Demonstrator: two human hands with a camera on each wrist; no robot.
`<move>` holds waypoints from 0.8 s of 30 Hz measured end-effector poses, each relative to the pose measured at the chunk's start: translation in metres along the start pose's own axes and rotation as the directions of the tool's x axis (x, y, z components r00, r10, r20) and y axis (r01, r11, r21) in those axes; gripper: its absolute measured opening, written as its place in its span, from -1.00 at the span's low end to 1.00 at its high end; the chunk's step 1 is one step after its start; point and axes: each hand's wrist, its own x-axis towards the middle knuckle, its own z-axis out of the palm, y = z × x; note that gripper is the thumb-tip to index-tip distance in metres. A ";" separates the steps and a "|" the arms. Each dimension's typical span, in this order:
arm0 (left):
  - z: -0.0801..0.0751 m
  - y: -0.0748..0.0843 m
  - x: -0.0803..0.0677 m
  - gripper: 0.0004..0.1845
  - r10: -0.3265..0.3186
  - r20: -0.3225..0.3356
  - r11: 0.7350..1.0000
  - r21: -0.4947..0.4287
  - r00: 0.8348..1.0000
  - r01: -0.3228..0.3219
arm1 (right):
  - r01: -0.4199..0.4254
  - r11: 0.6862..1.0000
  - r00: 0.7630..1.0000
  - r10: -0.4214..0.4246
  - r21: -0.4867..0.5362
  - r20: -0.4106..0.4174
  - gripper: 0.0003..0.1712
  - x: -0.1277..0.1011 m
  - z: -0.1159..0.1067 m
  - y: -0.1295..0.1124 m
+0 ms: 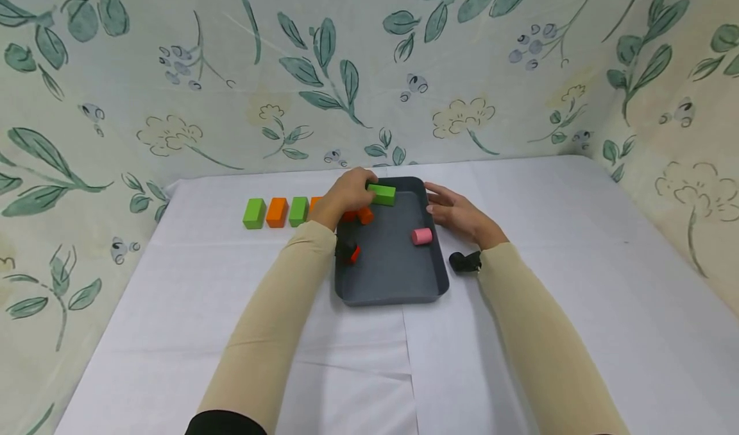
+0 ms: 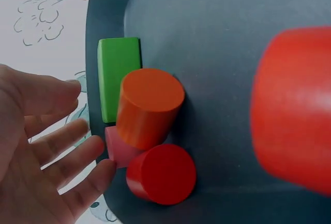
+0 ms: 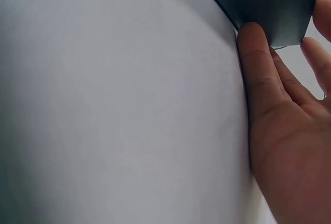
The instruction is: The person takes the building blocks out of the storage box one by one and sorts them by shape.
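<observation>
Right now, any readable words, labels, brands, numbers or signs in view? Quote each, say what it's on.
None: no text on the gray tray, green block, orange cylinder or red cylinder.
Floral backdrop: only plant drawings seen.
Dark speck on the white cloth: too small to make out.

Indoor corner: floral backdrop (image 1: pixel 369 133), white-draped table (image 1: pixel 577 242)

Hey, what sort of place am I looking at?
Probably an indoor tabletop activity setup: a white cloth covers the table, a leaf-patterned backdrop rises behind, and a gray tray holds colorful blocks.
</observation>
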 end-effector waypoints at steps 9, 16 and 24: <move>0.008 -0.001 0.002 -0.57 -0.011 -0.044 0.999 0.039 0.999 0.012 | 0.013 1.000 1.000 -0.013 0.004 -0.007 -0.22 -0.001 -0.002 0.000; 0.014 -0.005 0.005 -0.58 -0.026 -0.066 0.999 0.021 0.997 0.028 | -0.002 1.000 1.000 0.002 0.000 -0.006 -0.22 -0.001 -0.001 0.000; 0.016 -0.005 0.007 -0.55 -0.032 -0.085 0.998 0.052 0.996 0.036 | 0.000 1.000 1.000 -0.001 -0.005 -0.009 -0.21 -0.001 0.000 -0.001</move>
